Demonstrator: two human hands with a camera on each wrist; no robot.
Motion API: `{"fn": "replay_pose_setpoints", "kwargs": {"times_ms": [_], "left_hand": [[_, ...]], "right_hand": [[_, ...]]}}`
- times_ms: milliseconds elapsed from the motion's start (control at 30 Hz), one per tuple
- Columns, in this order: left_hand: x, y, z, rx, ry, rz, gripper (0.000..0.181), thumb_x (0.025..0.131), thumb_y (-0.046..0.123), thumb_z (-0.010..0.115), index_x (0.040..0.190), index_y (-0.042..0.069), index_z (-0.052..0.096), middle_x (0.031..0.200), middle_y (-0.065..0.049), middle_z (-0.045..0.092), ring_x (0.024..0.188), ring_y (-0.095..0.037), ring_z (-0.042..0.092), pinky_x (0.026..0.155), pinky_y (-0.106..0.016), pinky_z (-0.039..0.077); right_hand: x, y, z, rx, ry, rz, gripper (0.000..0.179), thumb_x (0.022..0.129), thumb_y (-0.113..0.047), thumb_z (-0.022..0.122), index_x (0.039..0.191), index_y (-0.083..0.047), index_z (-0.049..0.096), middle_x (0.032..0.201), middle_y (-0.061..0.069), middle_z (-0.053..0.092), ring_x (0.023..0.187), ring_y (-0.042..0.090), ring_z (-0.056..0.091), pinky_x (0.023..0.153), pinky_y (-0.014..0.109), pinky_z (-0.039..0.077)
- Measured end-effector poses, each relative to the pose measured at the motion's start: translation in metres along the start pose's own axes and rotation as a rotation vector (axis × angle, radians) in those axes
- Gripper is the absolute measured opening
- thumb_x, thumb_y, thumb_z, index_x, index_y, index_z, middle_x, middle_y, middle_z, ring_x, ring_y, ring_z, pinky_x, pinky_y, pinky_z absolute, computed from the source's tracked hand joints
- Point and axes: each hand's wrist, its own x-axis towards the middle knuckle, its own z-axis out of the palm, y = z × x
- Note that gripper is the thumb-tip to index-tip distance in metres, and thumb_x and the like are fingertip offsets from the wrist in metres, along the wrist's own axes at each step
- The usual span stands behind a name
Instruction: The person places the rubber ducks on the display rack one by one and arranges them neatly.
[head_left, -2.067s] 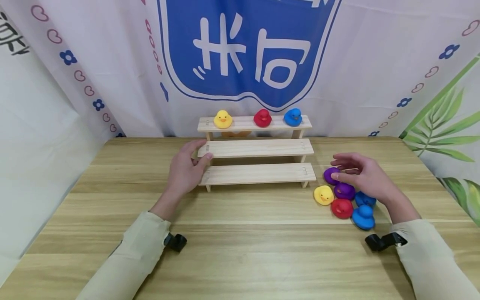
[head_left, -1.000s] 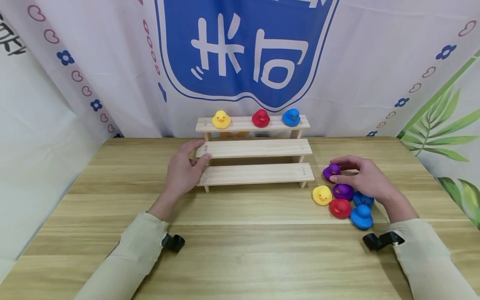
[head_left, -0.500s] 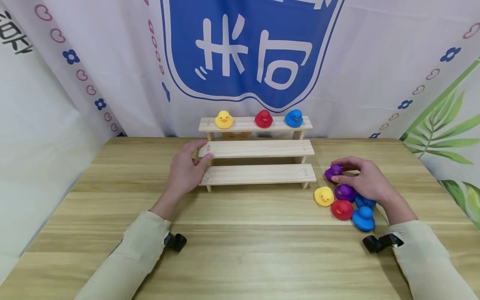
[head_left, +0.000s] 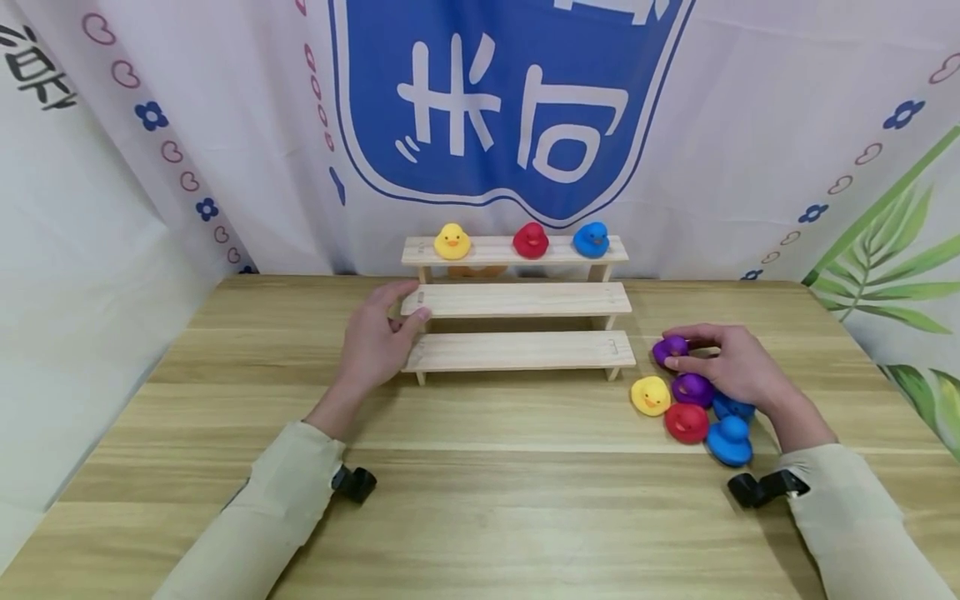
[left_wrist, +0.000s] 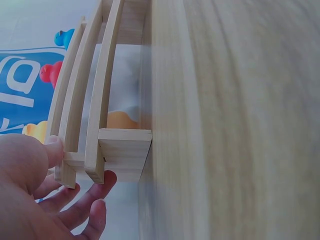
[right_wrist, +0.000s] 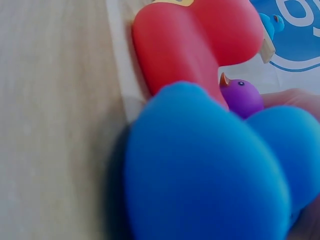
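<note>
A three-tier wooden shelf (head_left: 517,300) stands at the back of the table. My left hand (head_left: 372,340) grips the left end of its middle board, thumb on the board. Right of the shelf, my right hand (head_left: 738,362) pinches a purple rubber duck (head_left: 667,352) between thumb and fingers. Close below it sit another purple duck (head_left: 692,389), a yellow duck (head_left: 650,396), a red duck (head_left: 686,423) and a blue duck (head_left: 729,443). A second blue duck (head_left: 731,407) is partly hidden under the hand. Blue and red bodies fill much of the right wrist view.
On the top board sit a yellow duck (head_left: 452,242), a red duck (head_left: 531,241) and a blue duck (head_left: 591,240). Behind the wooden table (head_left: 480,517) hangs a printed curtain (head_left: 255,100). The middle and lower boards are bare.
My right hand has closed its thumb and fingers on the far purple duck, which has turned upright. The left hand stays on the shelf; the head view shifts slightly.
</note>
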Motion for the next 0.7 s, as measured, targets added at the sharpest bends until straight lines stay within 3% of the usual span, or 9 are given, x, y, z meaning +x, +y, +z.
{"fn": "replay_pose_setpoints", "kwargs": {"times_ms": [267,500,533,700], "left_hand": [[-0.001,0.000,0.000,0.002,-0.003,-0.018,0.053,0.107,0.028,0.066,0.156,0.013,0.053,0.161,-0.013,0.051,0.085,-0.025,0.065,0.072,-0.032,0.054],[-0.001,-0.001,0.001,0.007,-0.004,-0.014,0.053,0.107,0.029,0.065,0.156,0.014,0.053,0.161,-0.013,0.052,0.085,-0.025,0.065,0.072,-0.032,0.055],[-0.001,-0.001,0.001,0.006,-0.004,-0.013,0.053,0.107,0.029,0.065,0.156,0.014,0.053,0.161,-0.013,0.052,0.085,-0.025,0.065,0.072,-0.032,0.055],[0.000,0.000,0.001,-0.002,-0.002,-0.012,0.052,0.107,0.029,0.065,0.156,0.014,0.053,0.161,-0.013,0.052,0.084,-0.025,0.065,0.071,-0.033,0.055]], "right_hand": [[0.001,-0.005,-0.003,-0.022,0.008,-0.031,0.063,0.102,-0.045,0.070,0.151,-0.007,0.058,0.148,0.029,0.057,0.131,0.053,0.056,0.095,0.055,0.061],[-0.004,-0.021,-0.012,0.033,0.058,-0.081,0.067,0.101,-0.050,0.070,0.150,-0.006,0.057,0.145,0.025,0.060,0.125,0.047,0.062,0.098,0.054,0.059],[-0.005,-0.024,-0.013,0.035,0.069,-0.095,0.065,0.101,-0.048,0.070,0.150,-0.005,0.057,0.144,0.025,0.061,0.125,0.045,0.062,0.098,0.052,0.059],[-0.005,-0.037,-0.017,0.052,0.114,-0.161,0.058,0.102,-0.041,0.072,0.147,-0.006,0.060,0.141,0.022,0.065,0.125,0.039,0.061,0.090,0.016,0.054]]}}
